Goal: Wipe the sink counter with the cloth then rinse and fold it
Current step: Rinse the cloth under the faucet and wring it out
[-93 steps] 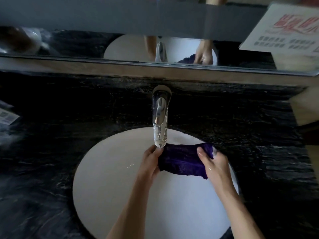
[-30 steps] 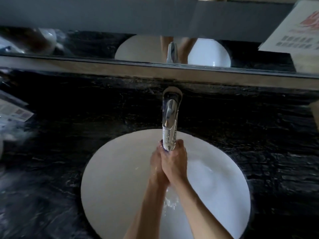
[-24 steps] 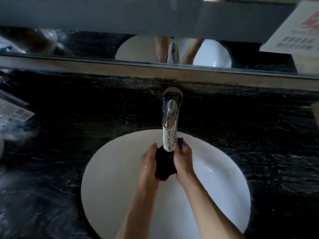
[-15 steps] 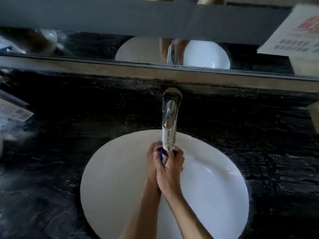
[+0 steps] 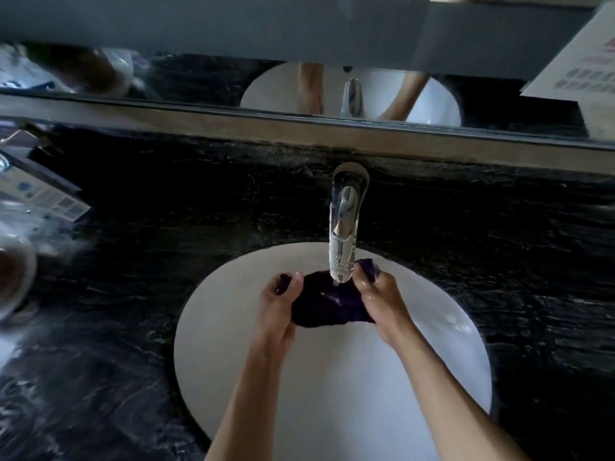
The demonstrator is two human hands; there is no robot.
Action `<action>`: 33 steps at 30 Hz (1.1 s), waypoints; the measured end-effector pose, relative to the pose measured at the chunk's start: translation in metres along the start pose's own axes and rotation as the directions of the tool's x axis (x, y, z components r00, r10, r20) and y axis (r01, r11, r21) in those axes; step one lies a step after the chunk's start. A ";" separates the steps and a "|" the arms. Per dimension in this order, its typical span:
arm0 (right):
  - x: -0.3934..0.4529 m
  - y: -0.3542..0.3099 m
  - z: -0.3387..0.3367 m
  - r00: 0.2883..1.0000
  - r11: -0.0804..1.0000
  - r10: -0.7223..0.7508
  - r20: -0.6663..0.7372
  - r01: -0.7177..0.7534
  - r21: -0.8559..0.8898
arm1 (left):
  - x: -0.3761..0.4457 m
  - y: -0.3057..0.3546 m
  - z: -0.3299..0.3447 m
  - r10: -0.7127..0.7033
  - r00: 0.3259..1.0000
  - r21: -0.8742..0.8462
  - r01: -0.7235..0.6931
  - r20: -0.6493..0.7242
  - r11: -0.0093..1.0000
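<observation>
Over the white round sink basin point(image 5: 233, 344), directly beneath the chrome faucet point(image 5: 344, 227), a dark purple cloth point(image 5: 327, 304) is being held bunched between both hands. Cloth is looking wet and crumpled, almost black in the dim light, with a glossy sheen near its middle under the spout tip; lower edge is hanging in a soft curve above the basin floor. Whether water is running, cannot tell for sure.

Left hand point(image 5: 278, 307) is gripping the cloth's left end, fingers curled round it, a bit of purple poking out past the knuckles. Right hand point(image 5: 382, 301) is gripping the right end, fingers curled, a small tuft of purple sticking up beside the spout. Both hands are glistening. Forearms are coming up from the bottom edge, spread apart toward the wrists.

Black veined stone counter point(image 5: 499, 261) is surrounding the basin, showing pale smears and sheen at left. Mirror point(image 5: 199, 78) along the back is reflecting the basin, faucet and arms. Printed card point(image 5: 43, 194) is lying at far left on the counter; another paper sign point(image 5: 585, 61) is showing at upper right. Blurred rounded object point(image 5: 13, 277) is sitting at the left edge, not identifiable.
</observation>
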State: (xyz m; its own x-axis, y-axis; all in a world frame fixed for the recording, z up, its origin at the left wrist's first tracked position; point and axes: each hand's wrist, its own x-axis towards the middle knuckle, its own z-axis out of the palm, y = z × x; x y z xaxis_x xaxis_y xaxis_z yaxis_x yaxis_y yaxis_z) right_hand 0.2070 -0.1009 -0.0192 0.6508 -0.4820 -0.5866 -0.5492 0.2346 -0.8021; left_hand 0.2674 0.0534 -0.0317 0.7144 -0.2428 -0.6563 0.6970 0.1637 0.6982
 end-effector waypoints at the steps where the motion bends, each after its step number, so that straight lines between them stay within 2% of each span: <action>1: -0.004 -0.001 -0.006 0.999 0.996 0.032 0.019 -0.034 0.081 | 0.001 0.001 -0.006 0.007 1.000 -0.019 -0.007 0.019 1.000; 4: -0.014 0.000 -0.024 0.988 0.954 0.108 0.113 -0.135 0.267 | 0.004 0.005 -0.019 -0.025 0.999 -0.054 0.027 0.041 0.998; 7: -0.026 -0.002 -0.032 0.969 0.914 0.145 0.200 -0.209 0.347 | 0.014 -0.005 -0.019 -0.053 0.997 -0.021 0.052 -0.051 0.998; 9: -0.032 -0.003 -0.030 0.962 0.882 0.156 0.225 -0.239 0.407 | 0.018 -0.019 -0.016 -0.087 0.988 -0.110 0.072 -0.132 0.991; 10: -0.035 -0.004 -0.026 0.961 0.857 0.154 0.230 -0.246 0.452 | 0.016 -0.026 -0.012 -0.116 0.987 -0.204 0.091 -0.113 0.975; 12: -0.037 -0.005 -0.016 0.964 0.815 0.144 0.223 -0.243 0.526 | 0.005 -0.042 0.000 -0.223 0.975 -0.406 0.192 -0.028 0.893; 14: -0.038 -0.008 -0.006 0.968 0.799 0.138 0.209 -0.233 0.554 | -0.009 -0.063 0.014 -0.367 0.928 -0.570 0.337 0.067 0.750; 16: -0.040 -0.008 -0.002 0.967 0.793 0.143 0.210 -0.239 0.561 | -0.026 -0.073 0.030 -0.386 0.906 -0.649 0.399 0.172 0.648; 20: -0.044 -0.006 -0.008 0.959 0.798 0.167 0.227 -0.267 0.540 | -0.034 -0.057 0.048 -0.205 0.936 -0.716 0.352 0.287 0.604; 22: -0.046 -0.001 -0.015 0.968 0.816 0.154 0.200 -0.239 0.527 | -0.025 -0.049 0.046 -0.183 0.942 -0.708 0.333 0.282 0.623; 26: -0.051 0.003 -0.025 0.970 0.789 0.137 0.202 -0.230 0.569 | -0.014 -0.036 0.042 -0.164 0.954 -0.514 0.274 0.250 0.813; 27: -0.053 0.000 -0.027 0.972 0.787 0.127 0.200 -0.221 0.576 | -0.013 -0.034 0.043 -0.149 0.956 -0.509 0.262 0.251 0.820; 31: -0.059 -0.015 -0.036 0.992 0.901 0.123 -0.015 -0.105 0.421 | -0.011 -0.027 0.045 -0.185 0.947 -0.667 0.315 0.261 0.675; 33: -0.061 -0.022 -0.040 0.983 0.984 0.070 -0.167 -0.041 0.174 | -0.012 -0.025 0.048 -0.209 0.943 -0.698 0.332 0.258 0.635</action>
State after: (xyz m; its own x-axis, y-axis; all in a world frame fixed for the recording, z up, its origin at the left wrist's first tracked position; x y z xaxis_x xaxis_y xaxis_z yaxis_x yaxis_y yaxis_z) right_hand 0.1584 -0.1103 0.0388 0.5138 -0.5985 -0.6146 -0.4758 0.3974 -0.7847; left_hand 0.2380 0.0063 -0.0276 0.5118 -0.5101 -0.6913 0.7230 0.6904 0.0258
